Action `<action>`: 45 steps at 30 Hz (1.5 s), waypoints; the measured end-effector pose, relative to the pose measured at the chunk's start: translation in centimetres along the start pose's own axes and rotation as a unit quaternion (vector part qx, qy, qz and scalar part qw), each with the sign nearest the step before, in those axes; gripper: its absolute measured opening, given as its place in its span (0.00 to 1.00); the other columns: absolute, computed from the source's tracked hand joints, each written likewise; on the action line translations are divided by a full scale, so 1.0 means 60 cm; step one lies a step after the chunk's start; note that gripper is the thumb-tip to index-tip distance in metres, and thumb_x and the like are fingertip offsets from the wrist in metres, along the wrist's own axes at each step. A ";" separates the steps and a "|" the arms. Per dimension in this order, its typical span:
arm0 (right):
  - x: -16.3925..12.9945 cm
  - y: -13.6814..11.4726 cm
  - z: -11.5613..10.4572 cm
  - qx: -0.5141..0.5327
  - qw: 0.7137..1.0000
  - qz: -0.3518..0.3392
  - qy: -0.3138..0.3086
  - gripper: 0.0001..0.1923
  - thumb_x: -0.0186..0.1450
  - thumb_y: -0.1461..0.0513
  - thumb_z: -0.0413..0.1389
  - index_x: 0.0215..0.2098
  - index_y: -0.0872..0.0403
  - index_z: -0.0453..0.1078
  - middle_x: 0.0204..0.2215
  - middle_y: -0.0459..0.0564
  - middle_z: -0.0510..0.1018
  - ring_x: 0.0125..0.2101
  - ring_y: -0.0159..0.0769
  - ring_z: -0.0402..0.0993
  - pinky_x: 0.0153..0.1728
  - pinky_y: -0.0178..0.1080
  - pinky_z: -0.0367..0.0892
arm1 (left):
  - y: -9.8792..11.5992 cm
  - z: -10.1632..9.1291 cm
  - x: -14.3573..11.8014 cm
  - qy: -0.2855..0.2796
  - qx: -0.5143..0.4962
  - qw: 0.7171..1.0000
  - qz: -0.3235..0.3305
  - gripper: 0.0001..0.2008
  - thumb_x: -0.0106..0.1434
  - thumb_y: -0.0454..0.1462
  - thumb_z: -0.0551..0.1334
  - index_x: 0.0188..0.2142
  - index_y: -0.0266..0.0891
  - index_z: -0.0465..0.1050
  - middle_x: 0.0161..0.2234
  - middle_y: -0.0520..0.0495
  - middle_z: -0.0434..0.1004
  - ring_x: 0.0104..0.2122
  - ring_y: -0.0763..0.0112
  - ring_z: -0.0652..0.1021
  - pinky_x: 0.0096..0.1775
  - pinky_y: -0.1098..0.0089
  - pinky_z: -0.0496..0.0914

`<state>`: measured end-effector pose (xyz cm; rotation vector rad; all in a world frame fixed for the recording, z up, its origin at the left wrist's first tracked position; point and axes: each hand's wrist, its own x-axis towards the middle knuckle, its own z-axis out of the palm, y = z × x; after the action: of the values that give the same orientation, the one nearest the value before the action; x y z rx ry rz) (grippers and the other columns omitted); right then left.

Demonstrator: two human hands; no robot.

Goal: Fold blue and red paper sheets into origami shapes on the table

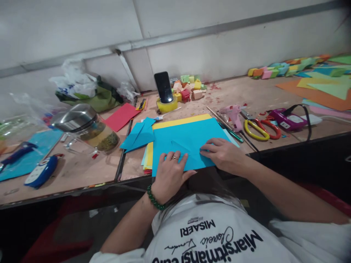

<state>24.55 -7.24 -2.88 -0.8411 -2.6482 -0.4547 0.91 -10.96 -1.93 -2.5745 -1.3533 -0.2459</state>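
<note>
A stack of blue paper sheets (181, 131) lies at the table's front edge, with yellow paper (203, 118) showing behind it. On top, a smaller blue piece of paper (182, 147) with a raised fold sits between my hands; its outline blends into the sheet below. My left hand (172, 170) rests on the blue paper with its fingers apart, thumb near the front edge. Curled fingers of my right hand (223, 155) press together at the smaller piece's right side, the thumb mostly hidden. Folded blue pieces (139, 134) lie to the left of the stack.
Scissors (256, 129), a pink glue gun (232, 116) and a purple power socket (287, 119) lie to the right. A glass teapot (90, 129) stands left. Behind are a phone (163, 87) on a tape roll (167, 105) and small paper blocks (189, 87).
</note>
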 end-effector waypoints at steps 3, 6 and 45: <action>-0.028 0.017 -0.006 -0.026 0.999 0.022 0.001 0.14 0.65 0.70 0.51 0.39 0.56 0.78 0.39 0.53 0.82 0.38 0.42 0.71 0.37 0.42 0.66 | -0.018 -0.007 -0.014 0.003 -0.012 1.000 -0.027 0.23 0.67 0.52 0.55 0.50 0.39 0.75 0.47 0.38 0.77 0.43 0.53 0.74 0.43 0.55 0.64; -0.053 0.026 -0.010 -0.031 0.998 0.058 -0.003 0.17 0.65 0.71 0.48 0.39 0.55 0.78 0.39 0.53 0.82 0.36 0.40 0.71 0.35 0.41 0.67 | -0.040 -0.005 -0.019 0.012 -0.057 0.997 -0.060 0.23 0.70 0.50 0.50 0.45 0.42 0.79 0.46 0.39 0.77 0.44 0.53 0.75 0.44 0.55 0.66; -0.016 0.009 -0.002 0.258 0.959 0.114 0.000 0.17 0.58 0.65 0.59 0.47 0.54 0.71 0.44 0.56 0.81 0.44 0.43 0.78 0.43 0.42 0.73 | -0.097 -0.005 -0.002 -0.039 -0.253 0.967 0.006 0.24 0.56 0.25 0.59 0.51 0.42 0.75 0.45 0.44 0.80 0.44 0.61 0.77 0.45 0.60 0.72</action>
<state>25.62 -7.34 -3.05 -0.9452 -2.4444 0.2854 -3.98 -7.94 -1.02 -3.0294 -1.4538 -0.5605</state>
